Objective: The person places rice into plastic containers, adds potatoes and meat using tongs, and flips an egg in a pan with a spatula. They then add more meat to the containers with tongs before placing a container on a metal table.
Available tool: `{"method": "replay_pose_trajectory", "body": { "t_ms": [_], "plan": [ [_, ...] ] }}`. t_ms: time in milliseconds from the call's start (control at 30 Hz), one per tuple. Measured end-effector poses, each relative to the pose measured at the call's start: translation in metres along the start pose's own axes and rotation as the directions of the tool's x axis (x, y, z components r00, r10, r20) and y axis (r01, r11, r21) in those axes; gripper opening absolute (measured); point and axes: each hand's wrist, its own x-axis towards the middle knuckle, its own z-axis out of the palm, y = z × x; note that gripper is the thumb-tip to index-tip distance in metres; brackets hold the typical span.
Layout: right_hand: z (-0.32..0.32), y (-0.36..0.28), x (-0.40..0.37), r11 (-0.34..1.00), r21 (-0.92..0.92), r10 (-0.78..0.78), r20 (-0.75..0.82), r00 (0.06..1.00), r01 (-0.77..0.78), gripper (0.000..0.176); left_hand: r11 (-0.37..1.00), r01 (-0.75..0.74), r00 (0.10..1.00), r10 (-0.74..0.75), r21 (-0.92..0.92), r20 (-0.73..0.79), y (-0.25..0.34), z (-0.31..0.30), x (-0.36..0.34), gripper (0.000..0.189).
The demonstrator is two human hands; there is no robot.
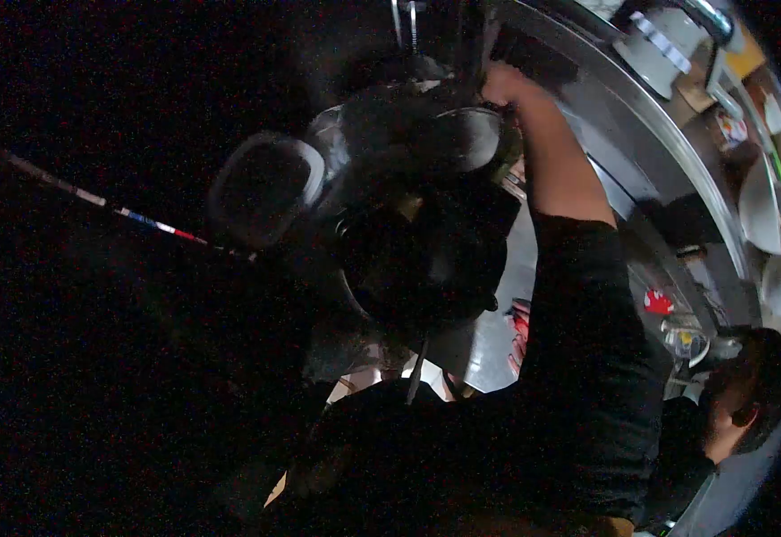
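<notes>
My right arm, in a dark short sleeve, stretches up the view. At its end my right hand (503, 85) looks closed, near the edge of the dark cookware; what it grips, if anything, is hidden. Just below and left of it is a round metal pan or bowl (475, 139) with a pale inner wall. Nearer to me sits a large dark pot or wok (440, 259), its inside too dark to make out. To the left lies a pale, rounded container rim (312, 170). I cannot see my left hand.
A curved metal counter edge (677, 134) runs down the right side. Beyond it are a grey-white container (668, 49) and white dishes (760, 210). Another person (748, 394) stands at lower right, head lowered. The left half is almost black.
</notes>
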Motion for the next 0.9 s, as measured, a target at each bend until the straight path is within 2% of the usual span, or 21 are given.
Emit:
{"method": "replay_pose_trajectory", "body": {
  "t_ms": [33,100,133,200,233,300,400,467,600,667,700,767,800,867,900],
  "plan": [
    [0.025,0.024,0.024,0.997,-0.032,0.072,0.167,0.983,-0.068,0.044,1.000,0.005,1.000,-0.005,-0.006,-0.001,0.004,0.002,-0.001,0.023],
    [0.031,0.037,0.030,0.989,-0.070,0.144,0.323,0.935,-0.128,0.047,1.000,0.020,1.000,-0.020,-0.011,-0.003,0.014,0.009,-0.002,0.023],
    [0.038,0.040,0.020,0.985,0.128,-0.131,0.097,0.987,0.119,0.045,0.999,0.036,0.999,-0.036,-0.015,-0.007,0.017,0.012,-0.004,0.023],
    [0.060,0.066,0.030,0.883,0.260,-0.355,-0.173,0.919,0.391,0.044,0.998,0.059,0.998,-0.060,-0.023,-0.010,0.024,0.016,-0.006,0.023],
    [0.072,0.081,0.041,0.958,-0.004,-0.285,-0.080,0.955,0.285,0.048,0.997,0.068,0.998,-0.068,-0.025,-0.007,0.026,0.018,-0.005,0.024],
    [0.078,0.088,0.048,0.944,-0.276,-0.189,-0.013,0.982,0.178,0.051,0.997,0.078,0.997,-0.078,-0.024,-0.007,0.026,0.018,-0.006,0.024],
    [0.074,0.087,0.042,0.999,-0.035,0.020,-0.183,0.983,-0.027,0.044,0.996,0.084,0.996,-0.084,-0.024,-0.009,0.022,0.019,-0.005,0.024],
    [0.064,0.086,0.037,0.979,0.141,0.179,-0.262,0.948,-0.146,0.041,0.996,0.086,0.996,-0.086,-0.022,-0.006,0.022,0.019,-0.004,0.025],
    [0.022,0.081,0.014,0.972,0.214,0.142,-0.212,0.967,-0.096,0.045,0.997,0.079,0.997,-0.079,-0.014,0.000,0.021,0.017,-0.002,0.025],
    [0.014,0.078,0.003,0.883,0.262,0.463,-0.351,0.814,-0.390,0.045,0.997,0.073,0.997,-0.073,-0.004,0.003,0.020,0.016,0.001,0.026],
    [0.014,0.092,-0.001,0.880,0.262,0.469,-0.355,0.808,-0.396,0.045,0.998,0.060,0.998,-0.060,0.001,0.009,0.019,0.015,0.003,0.026],
    [0.008,0.112,-0.022,0.927,0.096,0.374,-0.328,0.868,-0.363,0.050,0.999,0.034,0.999,-0.034,0.010,0.014,0.014,0.012,0.005,0.026],
    [0.010,0.110,-0.042,0.925,0.097,0.377,-0.333,0.864,-0.367,0.050,1.000,0.014,1.000,-0.014,0.016,0.018,0.005,0.009,0.005,0.027],
    [0.013,0.106,-0.077,0.877,0.206,0.477,-0.474,0.740,-0.433,0.049,0.999,-0.023,0.999,0.023,0.025,0.022,-0.012,0.006,0.005,0.027],
    [0.010,0.094,-0.093,0.876,0.206,0.479,-0.480,0.735,-0.436,0.049,0.999,-0.039,0.999,0.038,0.027,0.025,-0.017,0.004,0.006,0.027]
  ]
}}
